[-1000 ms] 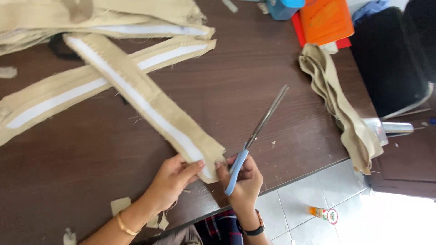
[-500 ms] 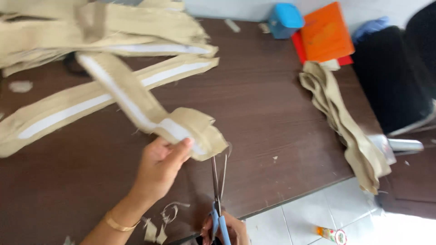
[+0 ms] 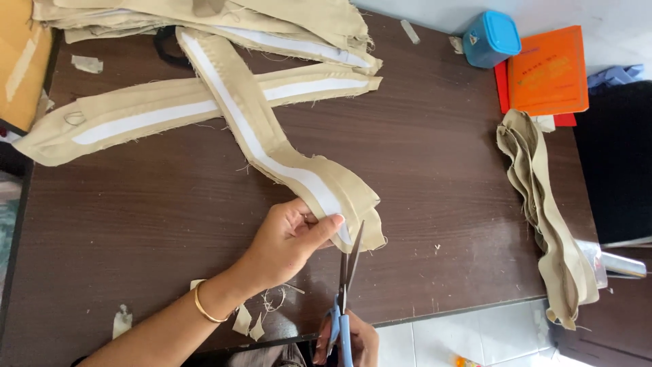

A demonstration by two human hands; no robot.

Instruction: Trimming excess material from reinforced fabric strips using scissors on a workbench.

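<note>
- Closest to me, at 6 o'clock, the right hand (image 3: 356,340) is curled through the blue handles of the scissors (image 3: 345,289). The blades point up toward 12 o'clock and stand a little way open, with the tips right at the end of the cloth.
- Just left of the blades, the left hand (image 3: 288,241) pinches the end of a tan cloth strip (image 3: 272,136). The thumb lies on top and the fingers are tucked under, so the hand is closed on the cloth. A gold bangle (image 3: 204,309) sits on that wrist.
- The strip has a white band running down its middle. Its held end is near the table's front edge, and the rest runs away toward 11 o'clock.
- Small tan scraps (image 3: 248,323) and loose threads lie by the wrist at 7 o'clock. I think some trimming is already done here.
- The end in the hand looks like the bit being trimmed now. I cannot tell if the blades have bitten into it yet.
- Farther out, a second strip (image 3: 136,122) crosses under the first one, and more pieces are heaped at 12 o'clock (image 3: 258,17). They have fuzzy edges, so I guess they are still waiting.
- At 3 o'clock, a stack of plain tan pieces (image 3: 543,211) hangs over the brown table (image 3: 441,136). I cannot tell if those are finished.
- Far off at 1 o'clock sit a blue box (image 3: 490,37) and an orange book (image 3: 549,71).
</note>
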